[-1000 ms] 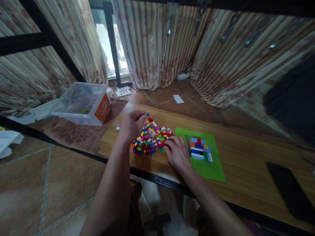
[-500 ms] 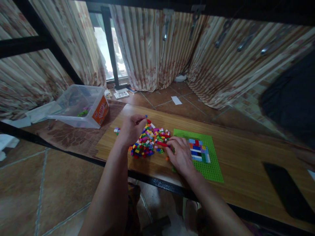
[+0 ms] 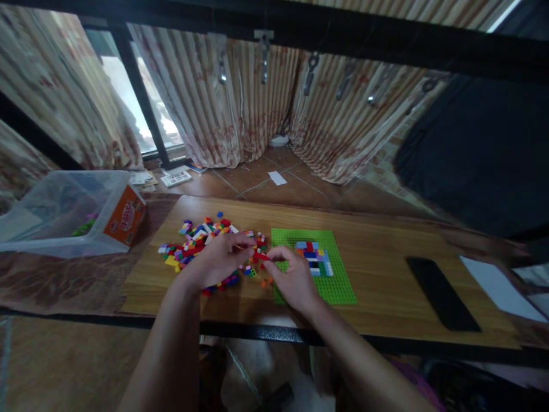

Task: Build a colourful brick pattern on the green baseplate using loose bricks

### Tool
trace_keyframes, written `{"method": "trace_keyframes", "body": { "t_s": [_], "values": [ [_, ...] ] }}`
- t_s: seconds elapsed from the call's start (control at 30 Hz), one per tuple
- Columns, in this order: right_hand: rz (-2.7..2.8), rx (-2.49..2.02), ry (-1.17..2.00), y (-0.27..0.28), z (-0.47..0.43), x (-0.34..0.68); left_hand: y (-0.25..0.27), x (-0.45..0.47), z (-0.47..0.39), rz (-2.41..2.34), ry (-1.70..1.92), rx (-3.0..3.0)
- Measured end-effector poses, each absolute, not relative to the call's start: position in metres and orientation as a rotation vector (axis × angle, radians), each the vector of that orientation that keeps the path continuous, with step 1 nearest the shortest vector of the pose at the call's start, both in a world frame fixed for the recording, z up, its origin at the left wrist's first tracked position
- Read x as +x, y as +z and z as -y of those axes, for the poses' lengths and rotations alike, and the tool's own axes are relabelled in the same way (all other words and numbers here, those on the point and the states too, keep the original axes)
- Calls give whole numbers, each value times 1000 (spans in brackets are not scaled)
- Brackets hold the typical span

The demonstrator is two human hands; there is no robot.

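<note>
Head cam: R hand [image 3: 294,277] nearly closed, thumb + fingertips pinching red brick [image 3: 261,257]. Brick btwn hands, at R edge of pile [image 3: 189,248], near L edge of green plate [image 3: 341,289]. L hand [image 3: 221,260] part-curled over pile, fingertips near brick; can't tell if gripping anything. Multicol. build [image 3: 316,260] on plate.

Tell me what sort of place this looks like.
Probably a room in a home: striped curtains hang beside a window, and colorful toy bricks lie heaped on a wooden tabletop.
</note>
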State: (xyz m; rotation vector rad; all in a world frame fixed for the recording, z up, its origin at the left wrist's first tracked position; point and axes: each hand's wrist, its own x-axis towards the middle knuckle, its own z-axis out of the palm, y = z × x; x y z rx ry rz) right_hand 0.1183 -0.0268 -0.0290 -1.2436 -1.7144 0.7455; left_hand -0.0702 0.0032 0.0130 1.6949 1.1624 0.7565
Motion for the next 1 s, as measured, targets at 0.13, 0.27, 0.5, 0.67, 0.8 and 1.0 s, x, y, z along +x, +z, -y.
{"method": "trace_keyframes", "body": {
  "t_s": [0.13,0.27,0.5,0.67,0.8,1.0],
  "values": [
    [1651,-1220,787,-26,29,125,12,-53,-2,-1089,701,1740],
    [1724,-1207,711,-21,28,139,9,-37,-2,-1105,790,1783],
    [1900,-1292,555,-13,14,205,-3,-7,-2,-1093,791,1808],
    [1761,-1554,572,-18,-1,260,-11,4,-5,-1210,778,1847],
    [1791,-1627,657,-24,-7,273,-15,14,-5,-1278,757,1920],
    [1757,-1584,749,-34,-14,271,-22,32,0,-1248,744,2187]
  ]
}}
